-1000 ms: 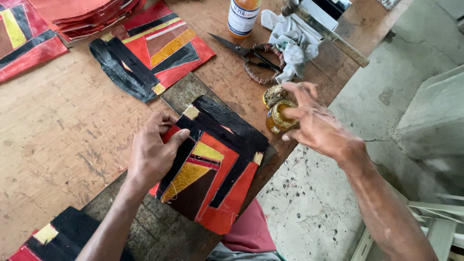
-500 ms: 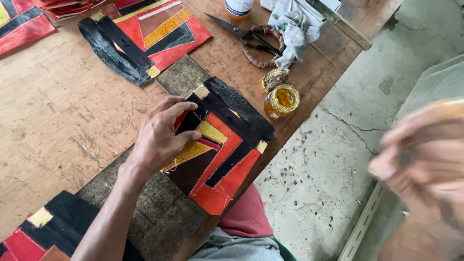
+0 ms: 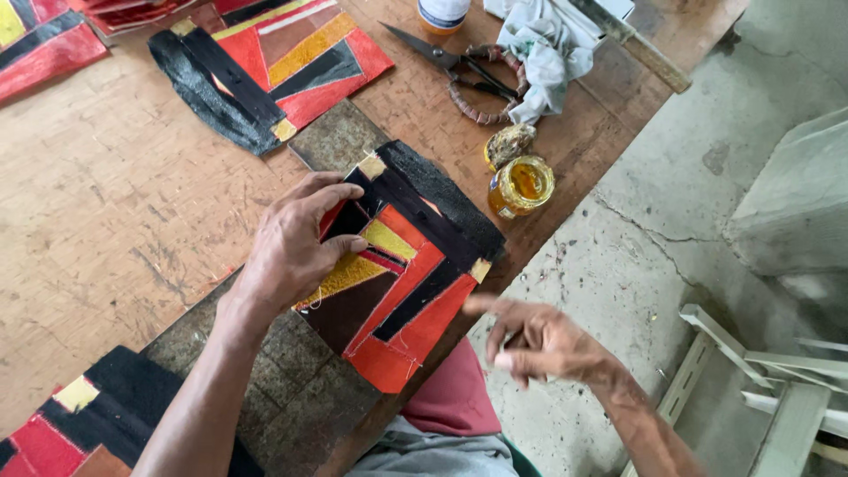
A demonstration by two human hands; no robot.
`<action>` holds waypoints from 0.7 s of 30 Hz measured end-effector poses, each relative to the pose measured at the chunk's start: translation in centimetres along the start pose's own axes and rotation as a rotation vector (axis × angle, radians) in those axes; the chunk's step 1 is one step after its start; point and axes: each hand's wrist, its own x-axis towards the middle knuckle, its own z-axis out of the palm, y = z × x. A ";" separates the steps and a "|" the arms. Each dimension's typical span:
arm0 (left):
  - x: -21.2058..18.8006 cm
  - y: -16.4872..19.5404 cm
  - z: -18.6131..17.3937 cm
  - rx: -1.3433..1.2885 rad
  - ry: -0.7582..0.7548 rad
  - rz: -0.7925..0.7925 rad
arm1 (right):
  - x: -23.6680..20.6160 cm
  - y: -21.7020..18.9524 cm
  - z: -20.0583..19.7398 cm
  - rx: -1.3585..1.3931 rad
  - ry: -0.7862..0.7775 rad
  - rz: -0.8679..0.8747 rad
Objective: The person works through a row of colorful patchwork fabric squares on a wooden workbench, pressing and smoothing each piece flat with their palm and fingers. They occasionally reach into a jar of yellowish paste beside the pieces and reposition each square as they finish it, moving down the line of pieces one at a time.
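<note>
A patchwork piece [image 3: 415, 291] of red, black, yellow and brown leather lies on a dark stone slab [image 3: 291, 389] at the table's near edge. My left hand [image 3: 291, 252] presses down on its left side, thumb and fingertips on the narrow strips near the middle. My right hand [image 3: 543, 344] hovers off the table edge just right of the piece's lower corner, index finger stretched toward it and the other fingers loosely curled; I see nothing in it. An open jar of amber glue [image 3: 521, 185] stands right of the piece, with its lid [image 3: 511, 141] just behind.
A second patchwork piece [image 3: 283, 66] lies further back; others sit at the lower left [image 3: 79, 415] and upper left [image 3: 44, 44]. Scissors [image 3: 459, 66], a white rag [image 3: 543, 49] and a bottle [image 3: 442, 13] are at the back. Beyond the wooden table [image 3: 115, 212] are concrete floor [image 3: 671, 203] and a pale wooden frame [image 3: 768, 389].
My right hand has left the glue jar, swung out over the floor, and come back near the piece's lower corner. My left hand has stayed pressed on the piece.
</note>
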 end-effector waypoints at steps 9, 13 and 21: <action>0.0 -0.3 0.1 -0.005 0.007 0.004 | -0.4 1.6 5.0 -0.144 0.124 -0.100; 0.0 -0.7 0.1 0.003 0.015 0.039 | -0.6 2.1 6.8 -0.496 0.013 -0.228; -0.1 -0.8 0.2 -0.002 -0.012 -0.019 | 0.2 -0.6 10.9 -0.648 0.036 -0.054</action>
